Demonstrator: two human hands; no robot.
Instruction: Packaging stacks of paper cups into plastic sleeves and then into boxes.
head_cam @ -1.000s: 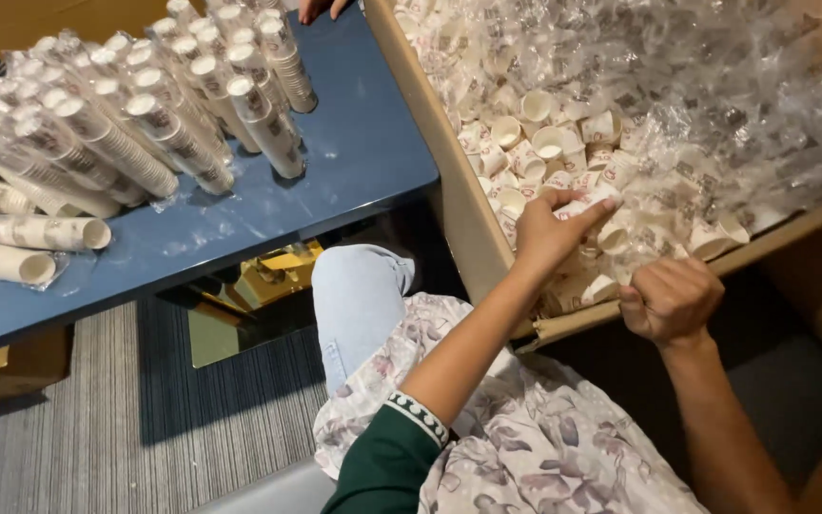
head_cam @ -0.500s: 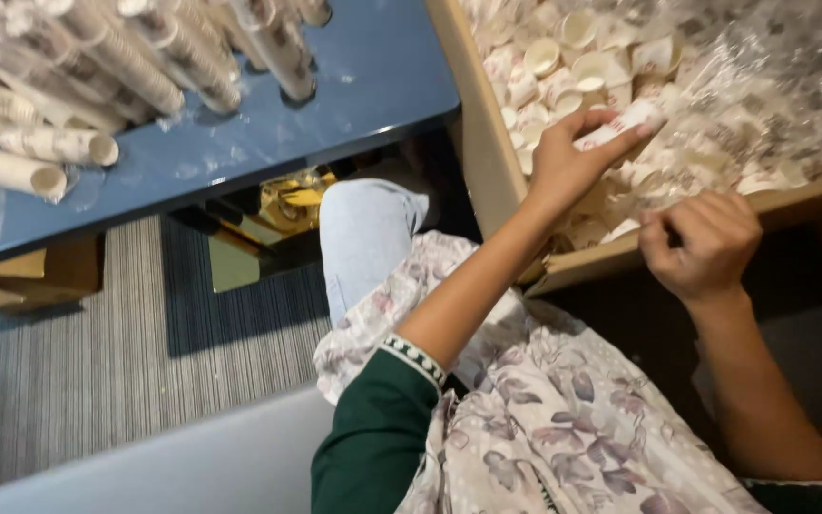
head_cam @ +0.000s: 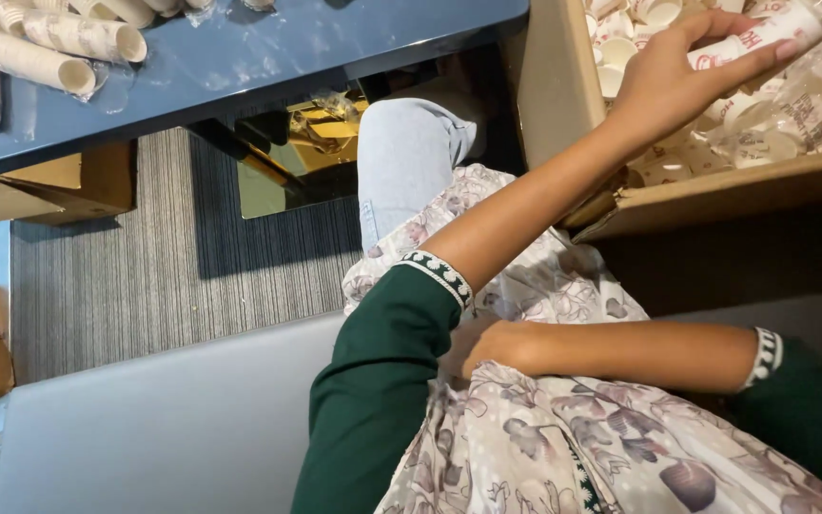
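The left hand (head_cam: 663, 81) reaches up into the cardboard box (head_cam: 554, 86) and is closed around a sleeve of stacked paper cups (head_cam: 763, 38), white with red print; the thumb lies along the sleeve's near side and the fingers curl over the top. The sleeve juts out past the fingertips toward the top right corner. Under and beyond that hand the box is full of loose cups (head_cam: 620, 48) and crinkled clear plastic (head_cam: 811, 105). The box's front flap (head_cam: 744, 186) runs just below the wrist.

The right hand (head_cam: 487, 347) lies low on the lap, against the floral cloth (head_cam: 573, 438), tucked behind the left arm's green sleeve (head_cam: 382, 381). Its fingers are hidden there, so I cannot tell whether it is open or closed or holds anything.

Left of the raised arm, a blue table (head_cam: 268, 57) carries more wrapped cup sleeves (head_cam: 59, 48) at its far corner, well apart from both hands. A knee in pale jeans (head_cam: 401, 152) pokes out under the table edge, beside a gold-coloured object (head_cam: 321, 128) on the striped grey carpet (head_cam: 164, 257). Brown boxes (head_cam: 49, 186) sit below the table's left end
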